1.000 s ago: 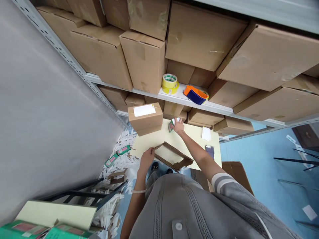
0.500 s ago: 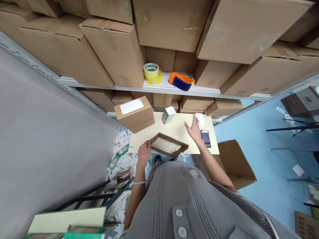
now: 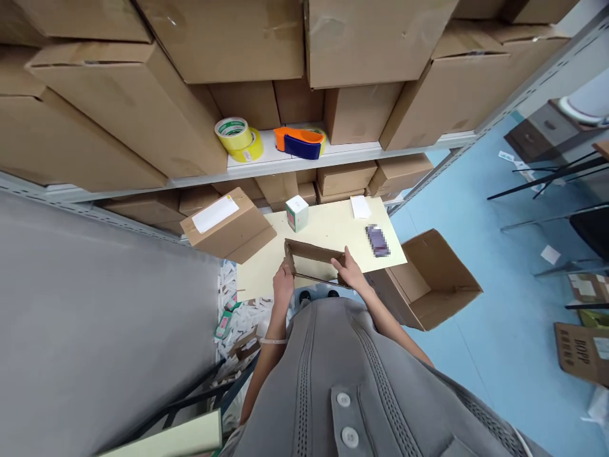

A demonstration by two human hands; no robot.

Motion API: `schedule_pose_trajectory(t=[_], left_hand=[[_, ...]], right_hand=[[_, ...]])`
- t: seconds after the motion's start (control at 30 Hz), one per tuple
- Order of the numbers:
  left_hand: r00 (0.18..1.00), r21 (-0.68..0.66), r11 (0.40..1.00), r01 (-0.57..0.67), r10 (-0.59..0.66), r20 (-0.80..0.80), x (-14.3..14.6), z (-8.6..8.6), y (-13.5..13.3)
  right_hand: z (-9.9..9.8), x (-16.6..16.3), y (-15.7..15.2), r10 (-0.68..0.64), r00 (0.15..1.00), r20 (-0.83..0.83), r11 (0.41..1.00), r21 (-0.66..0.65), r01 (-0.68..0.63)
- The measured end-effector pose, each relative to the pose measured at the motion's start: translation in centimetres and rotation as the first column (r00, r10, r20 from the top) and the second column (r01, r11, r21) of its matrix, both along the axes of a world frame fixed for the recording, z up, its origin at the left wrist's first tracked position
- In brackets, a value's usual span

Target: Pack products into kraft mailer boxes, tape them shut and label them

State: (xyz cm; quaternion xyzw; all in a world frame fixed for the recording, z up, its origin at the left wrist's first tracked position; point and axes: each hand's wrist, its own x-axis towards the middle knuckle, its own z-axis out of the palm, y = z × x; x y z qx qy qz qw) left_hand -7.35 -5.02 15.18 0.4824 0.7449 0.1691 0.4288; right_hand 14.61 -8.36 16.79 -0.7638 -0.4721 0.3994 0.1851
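Brown cardboard frame [image 3: 314,251] sits just below the middle of the picture, and both hands are on it. Left hand [image 3: 284,284] has its fingers curled in on the left end. Right hand [image 3: 351,271] is partly open, thumb and fingers around the right end, so it's got hold too. It's over the near edge of a cream tabletop [image 3: 333,223]; can't tell if they touch.

Just above it in the frame there's a little green-and-white box [image 3: 297,214], upright. Left of that is a tilted-looking labelled carton [image 3: 247,219]. Over on the right: a pixelated phone-like thing [image 3: 378,240] with white paper [image 3: 360,207] just above it, then an open-topped carton [image 3: 445,274] on blue floor [image 3: 499,279].

Top half is shelving, with yellow tape rolls [image 3: 235,136] beside an orange-and-navy tape dispenser [image 3: 299,143], and big boxes [image 3: 238,38] across the top.
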Motion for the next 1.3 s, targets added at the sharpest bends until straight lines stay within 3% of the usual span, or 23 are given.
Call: schedule_pose_trajectory(t=[0.13, 0.23, 0.4, 0.63, 0.87, 1.13, 1.3], left_hand=[[0.996, -0.001, 0.999, -0.047, 0.047, 0.069, 0.7, -0.7, -0.2], [0.991, 0.004, 0.996, -0.086, 0.085, 0.106, 0.4, -0.9, -0.4], [0.992, 0.032, 0.996, -0.078, 0.075, 0.105, 0.0, -0.6, -1.2], [0.995, 0.08, 0.994, 0.08, -0.085, 0.06, -0.2, 0.9, -1.9], [0.958, -0.007, 0.959, 0.285, -0.285, -0.036, 1.0, 2.0, -1.9], [0.878, 0.005, 0.879, 0.477, -0.477, -0.033, -1.0, 0.6, -1.6], [0.896, 0.03, 0.896, 0.443, -0.441, -0.054, -1.3, 0.0, -1.3]], right_hand=[[0.8, -0.6, 0.9, 0.048, 0.988, 0.145, 0.998, -0.036, -0.043], [0.9, 0.4, 0.5, 0.061, 0.974, 0.217, 0.99, -0.141, -0.031], [0.3, 2.2, -0.5, 0.188, 0.956, 0.224, 0.948, -0.295, -0.117], [1.2, 2.6, 2.2, 0.264, 0.897, 0.355, 0.956, -0.217, -0.195], [1.4, 1.0, 3.8, 0.308, 0.878, 0.366, 0.95, -0.174, -0.261], [0.7, 1.7, 2.5, 0.339, 0.885, 0.318, 0.94, -0.145, -0.308], [0.7, 1.6, 2.5, 0.335, 0.894, 0.298, 0.941, -0.153, -0.302]])
